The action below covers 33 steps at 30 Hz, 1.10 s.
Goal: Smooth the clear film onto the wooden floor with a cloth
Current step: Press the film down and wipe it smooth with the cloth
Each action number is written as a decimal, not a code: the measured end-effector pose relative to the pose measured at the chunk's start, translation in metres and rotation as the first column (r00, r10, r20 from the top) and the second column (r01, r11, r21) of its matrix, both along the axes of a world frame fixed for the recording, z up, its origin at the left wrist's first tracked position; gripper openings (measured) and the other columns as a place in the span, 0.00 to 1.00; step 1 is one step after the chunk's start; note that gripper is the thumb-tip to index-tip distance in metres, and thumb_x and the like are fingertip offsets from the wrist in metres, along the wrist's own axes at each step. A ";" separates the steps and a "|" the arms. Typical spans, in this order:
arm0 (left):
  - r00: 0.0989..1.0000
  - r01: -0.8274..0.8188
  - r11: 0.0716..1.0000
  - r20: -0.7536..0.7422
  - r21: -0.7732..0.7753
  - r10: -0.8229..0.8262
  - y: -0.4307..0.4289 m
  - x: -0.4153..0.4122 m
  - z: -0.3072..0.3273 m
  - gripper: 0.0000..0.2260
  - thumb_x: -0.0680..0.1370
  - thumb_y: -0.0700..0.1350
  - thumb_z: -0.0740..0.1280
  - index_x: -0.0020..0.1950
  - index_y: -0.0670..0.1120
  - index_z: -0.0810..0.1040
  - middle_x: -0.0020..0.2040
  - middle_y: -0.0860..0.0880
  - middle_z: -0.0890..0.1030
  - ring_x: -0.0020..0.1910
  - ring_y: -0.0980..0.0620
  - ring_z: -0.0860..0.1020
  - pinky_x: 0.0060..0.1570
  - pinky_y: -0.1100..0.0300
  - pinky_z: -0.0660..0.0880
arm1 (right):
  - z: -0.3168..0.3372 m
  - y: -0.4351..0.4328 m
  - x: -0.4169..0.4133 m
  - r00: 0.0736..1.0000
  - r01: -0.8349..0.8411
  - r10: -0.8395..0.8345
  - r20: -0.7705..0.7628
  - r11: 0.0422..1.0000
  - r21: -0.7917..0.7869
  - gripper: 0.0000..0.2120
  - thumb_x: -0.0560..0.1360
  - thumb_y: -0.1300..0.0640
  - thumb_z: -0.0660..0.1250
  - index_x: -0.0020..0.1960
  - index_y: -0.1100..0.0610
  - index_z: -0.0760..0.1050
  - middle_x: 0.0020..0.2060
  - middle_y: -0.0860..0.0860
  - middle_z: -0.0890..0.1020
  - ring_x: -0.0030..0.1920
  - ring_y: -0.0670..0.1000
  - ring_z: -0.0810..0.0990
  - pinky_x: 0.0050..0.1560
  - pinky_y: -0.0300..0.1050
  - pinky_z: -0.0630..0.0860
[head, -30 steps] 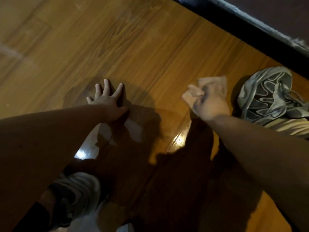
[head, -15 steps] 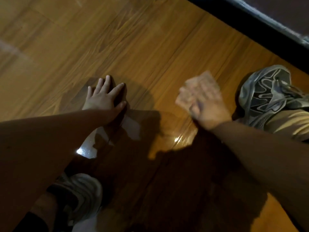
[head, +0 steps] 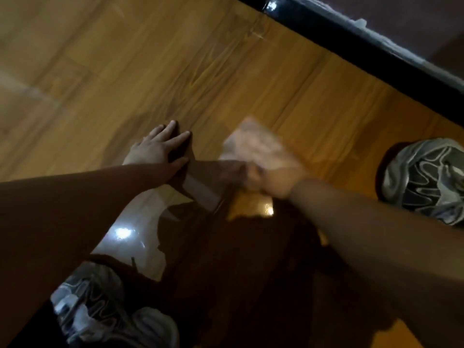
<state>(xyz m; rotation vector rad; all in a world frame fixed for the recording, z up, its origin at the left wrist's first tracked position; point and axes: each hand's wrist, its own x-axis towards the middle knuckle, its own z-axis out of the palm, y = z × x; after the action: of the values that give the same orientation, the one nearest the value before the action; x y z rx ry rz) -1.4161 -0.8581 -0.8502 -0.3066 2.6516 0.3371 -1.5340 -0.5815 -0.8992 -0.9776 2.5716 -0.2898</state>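
**Press the cloth flat and work out towards the skirting**

Head view: your left hand (head: 155,146) lies flat on the wooden floor (head: 334,114), fingers straight and slightly spread, holding nothing and simply pinning the surface. Your right hand (head: 267,183) is blurred, but it looks closed over the near end of the cloth (head: 258,144), which fans forward from it onto the boards, just beside the left fingertips. The clear film (head: 216,59) lies on the floor ahead of both hands. You can pick it out by faint creases and a puckered far edge close to the black skirting (head: 376,59). Where its near edge runs I cannot tell, because shadow covers that part.

To do this stroke well, spread the cloth wider under your palm rather than bunching it. Push in long overlapping passes away from the pinned left hand, so that air and wrinkles travel towards a free edge. Press evenly, since a hard knuckle may drag the film and fold it.

There is open floor ahead and to the left. On the right your stroke is hemmed in by the grey shoe (head: 424,179), which sits near the cloth, and the skirting stops you beyond it. The other shoe (head: 100,307) is tucked under your left arm, well clear of the work, so angle your passes forward and left
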 end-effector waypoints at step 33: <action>0.590 -0.791 0.606 0.159 -0.086 0.792 -0.033 -0.007 -0.003 0.59 0.61 0.66 0.76 0.79 0.51 0.42 0.79 0.54 0.39 0.77 0.39 0.42 0.70 0.36 0.56 | 0.027 -0.166 -0.068 0.493 -0.869 0.867 0.066 0.494 -0.004 0.27 0.78 0.55 0.57 0.75 0.39 0.56 0.77 0.43 0.49 0.76 0.51 0.46 0.73 0.56 0.40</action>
<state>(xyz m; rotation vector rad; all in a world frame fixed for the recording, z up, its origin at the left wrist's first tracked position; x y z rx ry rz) -1.4226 -0.8915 -0.8531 -1.4756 2.1640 0.5364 -1.6020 -0.7475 -0.8721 -2.0555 1.6664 0.0219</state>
